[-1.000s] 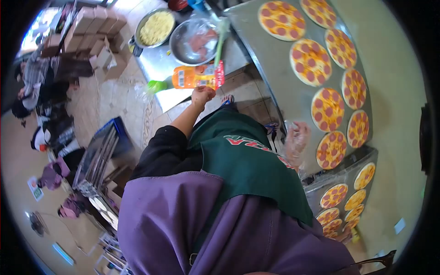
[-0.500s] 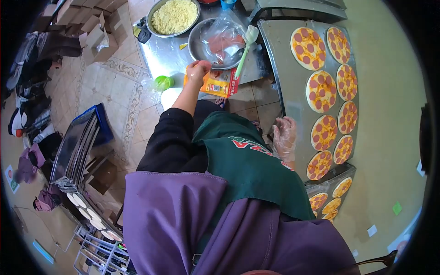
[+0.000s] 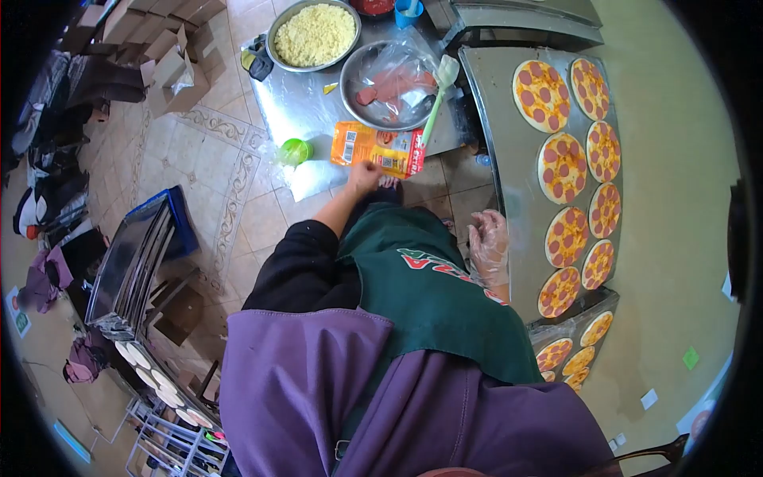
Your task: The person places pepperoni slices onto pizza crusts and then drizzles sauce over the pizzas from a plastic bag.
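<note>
My left hand (image 3: 364, 176), bare with its fingers curled closed, is at the near edge of an orange and red packet (image 3: 373, 149); what it grips, if anything, is hidden. Beyond the packet stands a metal bowl (image 3: 350, 107) with pink meat slices (image 3: 393, 86) and clear plastic inside. A pale green spatula (image 3: 435, 111) leans across the bowl's right side. My right hand (image 3: 488, 242), in a clear plastic glove, hovers beside the big metal tray's left edge, fingers apart and holding nothing. Round pizzas with sausage slices (image 3: 563, 167) lie on that tray (image 3: 517, 191).
A bowl of pale grated topping (image 3: 314, 36), a red-filled bowl (image 3: 372, 6), a blue cup (image 3: 408, 11) and a green cup (image 3: 295, 151) stand on the metal table (image 3: 274, 95). Stacked trays (image 3: 131, 262) and an open carton (image 3: 176, 83) are at left. More pizzas (image 3: 554, 354) are at lower right.
The round pink slice in my left hand half a second ago is gone from it; a similar slice shows in the bowl. That hand has moved back toward me. My right hand stays beside the tray.
</note>
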Action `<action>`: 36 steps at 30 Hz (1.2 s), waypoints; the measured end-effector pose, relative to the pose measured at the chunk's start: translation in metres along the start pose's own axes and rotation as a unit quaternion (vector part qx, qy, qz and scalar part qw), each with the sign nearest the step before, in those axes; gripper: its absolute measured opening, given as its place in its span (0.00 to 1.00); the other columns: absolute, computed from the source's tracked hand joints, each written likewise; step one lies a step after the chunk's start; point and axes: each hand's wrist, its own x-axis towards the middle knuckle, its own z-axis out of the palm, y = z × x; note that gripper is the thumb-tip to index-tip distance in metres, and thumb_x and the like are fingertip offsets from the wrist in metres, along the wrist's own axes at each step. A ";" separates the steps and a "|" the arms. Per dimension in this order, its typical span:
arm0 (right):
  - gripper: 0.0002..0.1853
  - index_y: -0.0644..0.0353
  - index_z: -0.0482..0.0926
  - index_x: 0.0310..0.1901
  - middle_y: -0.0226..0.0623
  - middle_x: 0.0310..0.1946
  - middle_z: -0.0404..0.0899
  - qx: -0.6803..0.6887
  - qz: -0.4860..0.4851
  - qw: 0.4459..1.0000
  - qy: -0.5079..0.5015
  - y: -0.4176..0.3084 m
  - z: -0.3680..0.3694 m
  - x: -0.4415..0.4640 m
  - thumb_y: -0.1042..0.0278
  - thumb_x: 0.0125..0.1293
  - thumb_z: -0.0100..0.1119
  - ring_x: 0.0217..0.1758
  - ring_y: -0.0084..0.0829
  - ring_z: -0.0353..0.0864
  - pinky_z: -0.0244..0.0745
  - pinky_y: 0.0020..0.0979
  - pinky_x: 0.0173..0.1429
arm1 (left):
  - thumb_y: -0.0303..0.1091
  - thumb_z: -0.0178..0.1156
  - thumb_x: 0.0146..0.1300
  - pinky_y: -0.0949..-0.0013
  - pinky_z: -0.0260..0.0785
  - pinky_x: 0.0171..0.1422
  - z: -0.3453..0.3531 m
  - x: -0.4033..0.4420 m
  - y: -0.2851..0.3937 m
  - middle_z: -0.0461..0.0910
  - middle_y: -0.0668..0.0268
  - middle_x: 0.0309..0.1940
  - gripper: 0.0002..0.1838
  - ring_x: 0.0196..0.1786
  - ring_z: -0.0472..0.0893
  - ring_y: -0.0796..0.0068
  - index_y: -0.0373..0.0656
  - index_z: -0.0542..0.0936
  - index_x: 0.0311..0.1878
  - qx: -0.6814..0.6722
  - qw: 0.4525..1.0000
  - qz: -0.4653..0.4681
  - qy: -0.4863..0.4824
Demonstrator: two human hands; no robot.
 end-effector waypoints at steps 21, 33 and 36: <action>0.17 0.62 0.76 0.50 0.42 0.48 0.76 0.022 0.011 1.000 0.011 -0.007 0.049 -0.098 0.84 0.58 0.63 0.50 0.36 0.84 0.79 0.33 0.54 | 0.52 0.52 0.73 0.50 0.48 0.80 -0.033 -0.074 -0.168 0.63 0.51 0.74 0.34 0.77 0.60 0.53 0.43 0.63 0.76 0.183 0.750 0.456 -0.442; 0.17 0.62 0.78 0.50 0.45 0.47 0.78 0.056 0.095 0.992 0.069 0.020 0.138 -0.235 0.80 0.58 0.63 0.52 0.45 0.79 0.73 0.41 0.58 | 0.15 0.48 0.47 0.58 0.67 0.69 -0.216 -0.098 -0.112 0.81 0.45 0.53 0.30 0.63 0.76 0.49 0.48 0.85 0.54 0.444 0.869 0.187 -0.111; 0.17 0.62 0.78 0.50 0.44 0.47 0.79 0.003 0.109 0.993 0.045 -0.015 0.133 -0.244 0.79 0.57 0.64 0.53 0.45 0.78 0.74 0.41 0.58 | 0.11 0.43 0.48 0.66 0.71 0.64 -0.205 -0.088 -0.087 0.81 0.59 0.56 0.35 0.58 0.79 0.67 0.41 0.79 0.61 0.331 0.922 0.147 -0.137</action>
